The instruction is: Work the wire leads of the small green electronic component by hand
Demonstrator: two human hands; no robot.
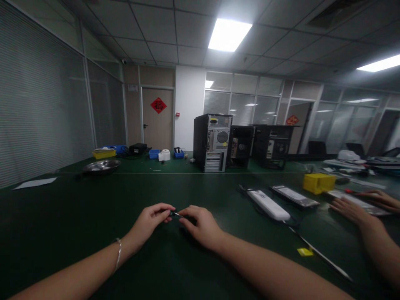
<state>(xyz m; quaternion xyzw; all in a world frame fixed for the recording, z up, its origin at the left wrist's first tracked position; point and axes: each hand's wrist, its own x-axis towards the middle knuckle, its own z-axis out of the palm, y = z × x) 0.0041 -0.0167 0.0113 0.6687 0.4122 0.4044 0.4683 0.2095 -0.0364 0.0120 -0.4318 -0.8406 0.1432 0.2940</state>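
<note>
Over the green table [131,189], my left hand [153,218] pinches a small dark piece [172,213] between thumb and fingertips. From that piece a thin, shiny metal part [178,215] reaches across to my right hand [200,225], whose thumb and fingers close around its other end. The two hands are nearly touching, just above the tabletop. What exactly the small items are cannot be made out. A bracelet circles my left wrist.
Right of my hands lie a white power strip [269,205] with its cable, a flat metal drive [294,196] and a yellow box [318,183]. Another person's hands [353,210] work at the far right. Computer cases [215,143] stand behind; a metal bowl [101,166] sits back left.
</note>
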